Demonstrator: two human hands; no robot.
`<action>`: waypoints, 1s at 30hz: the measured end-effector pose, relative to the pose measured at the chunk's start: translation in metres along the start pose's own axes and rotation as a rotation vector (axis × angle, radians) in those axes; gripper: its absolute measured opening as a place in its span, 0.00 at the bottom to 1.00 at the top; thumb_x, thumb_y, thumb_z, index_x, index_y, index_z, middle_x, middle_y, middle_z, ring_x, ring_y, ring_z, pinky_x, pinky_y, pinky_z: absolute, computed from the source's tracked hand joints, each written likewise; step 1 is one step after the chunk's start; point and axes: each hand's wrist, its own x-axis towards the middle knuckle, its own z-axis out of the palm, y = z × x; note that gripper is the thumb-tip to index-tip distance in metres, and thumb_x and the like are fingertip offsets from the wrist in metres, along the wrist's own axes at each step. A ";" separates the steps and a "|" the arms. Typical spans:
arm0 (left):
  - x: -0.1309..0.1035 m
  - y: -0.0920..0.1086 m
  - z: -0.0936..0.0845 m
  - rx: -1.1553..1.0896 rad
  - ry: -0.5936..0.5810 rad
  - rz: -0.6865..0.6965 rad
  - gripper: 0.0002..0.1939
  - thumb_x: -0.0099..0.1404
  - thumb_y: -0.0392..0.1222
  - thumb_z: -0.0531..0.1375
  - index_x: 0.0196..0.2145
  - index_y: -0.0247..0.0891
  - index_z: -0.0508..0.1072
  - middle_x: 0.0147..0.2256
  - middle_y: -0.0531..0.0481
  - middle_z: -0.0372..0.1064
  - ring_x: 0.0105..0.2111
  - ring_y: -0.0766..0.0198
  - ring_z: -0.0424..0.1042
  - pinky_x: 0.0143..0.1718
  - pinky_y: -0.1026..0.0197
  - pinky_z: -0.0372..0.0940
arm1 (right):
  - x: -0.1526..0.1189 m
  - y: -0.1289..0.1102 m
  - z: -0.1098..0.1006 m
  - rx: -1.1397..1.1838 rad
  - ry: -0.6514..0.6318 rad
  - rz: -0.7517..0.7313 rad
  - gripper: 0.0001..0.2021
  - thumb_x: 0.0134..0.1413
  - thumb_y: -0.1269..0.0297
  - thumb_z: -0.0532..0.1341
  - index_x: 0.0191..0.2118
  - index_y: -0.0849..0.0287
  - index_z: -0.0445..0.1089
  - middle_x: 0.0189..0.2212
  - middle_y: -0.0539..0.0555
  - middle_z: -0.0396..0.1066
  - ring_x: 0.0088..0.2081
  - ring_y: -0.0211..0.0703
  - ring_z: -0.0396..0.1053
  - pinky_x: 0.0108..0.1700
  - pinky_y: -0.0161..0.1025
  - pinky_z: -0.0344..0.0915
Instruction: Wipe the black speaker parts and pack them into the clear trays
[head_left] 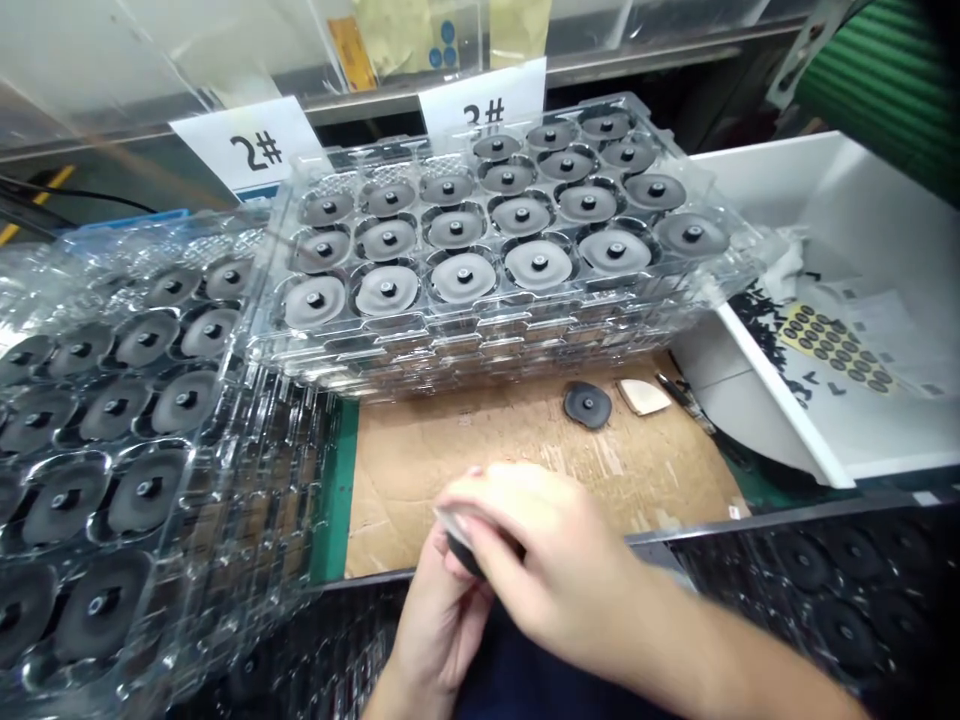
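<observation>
Black part [463, 556] between left hand [441, 600] and right hand [544, 535]

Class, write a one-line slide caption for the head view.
Left hand and right hand together hold a dark piece near a cardboard sheet and clear trays of dark rounded parts.

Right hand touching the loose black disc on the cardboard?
Apart. The head view shows bare cardboard between the right hand and the disc.

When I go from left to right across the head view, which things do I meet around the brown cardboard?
Left stack of clear trays, left hand, loose dark piece, cream-coloured piece, slim black tool, white bin.
</observation>
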 end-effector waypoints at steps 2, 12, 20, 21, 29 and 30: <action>-0.002 0.002 0.000 -0.018 -0.026 -0.009 0.22 0.51 0.43 0.65 0.45 0.45 0.72 0.41 0.50 0.73 0.46 0.59 0.69 0.49 0.60 0.63 | 0.000 0.001 0.000 0.003 0.072 -0.068 0.11 0.58 0.72 0.52 0.43 0.63 0.68 0.33 0.55 0.70 0.36 0.42 0.65 0.41 0.39 0.61; -0.002 0.006 -0.003 -0.073 -0.116 -0.008 0.28 0.48 0.38 0.68 0.48 0.46 0.70 0.48 0.50 0.71 0.49 0.62 0.67 0.45 0.71 0.64 | -0.014 0.013 -0.023 -0.195 0.058 -0.099 0.12 0.57 0.75 0.51 0.41 0.58 0.69 0.29 0.52 0.70 0.31 0.41 0.62 0.35 0.39 0.57; -0.011 0.014 -0.003 -0.116 -0.259 -0.085 0.23 0.53 0.40 0.64 0.48 0.47 0.70 0.54 0.48 0.64 0.49 0.52 0.67 0.50 0.59 0.62 | -0.015 0.068 -0.009 0.191 0.191 0.317 0.10 0.59 0.64 0.54 0.43 0.55 0.69 0.40 0.51 0.72 0.41 0.40 0.68 0.42 0.35 0.64; -0.011 0.015 -0.004 -0.113 -0.261 -0.096 0.22 0.54 0.40 0.63 0.48 0.48 0.70 0.54 0.49 0.63 0.50 0.51 0.66 0.51 0.59 0.62 | -0.023 0.077 -0.001 0.189 0.184 0.375 0.11 0.59 0.63 0.53 0.44 0.55 0.69 0.41 0.53 0.71 0.42 0.41 0.69 0.42 0.36 0.65; -0.011 0.015 -0.002 -0.146 -0.274 -0.142 0.23 0.52 0.47 0.64 0.47 0.48 0.71 0.50 0.49 0.69 0.49 0.53 0.67 0.51 0.58 0.61 | -0.056 0.097 0.019 0.120 0.055 0.455 0.10 0.55 0.66 0.54 0.42 0.58 0.70 0.36 0.54 0.73 0.38 0.45 0.71 0.40 0.42 0.66; -0.011 0.015 0.000 -0.139 -0.279 -0.145 0.23 0.51 0.47 0.64 0.47 0.48 0.71 0.50 0.48 0.69 0.49 0.53 0.67 0.51 0.58 0.61 | -0.052 0.089 0.010 0.117 0.086 0.457 0.10 0.57 0.65 0.54 0.43 0.58 0.69 0.37 0.54 0.73 0.37 0.44 0.70 0.38 0.40 0.66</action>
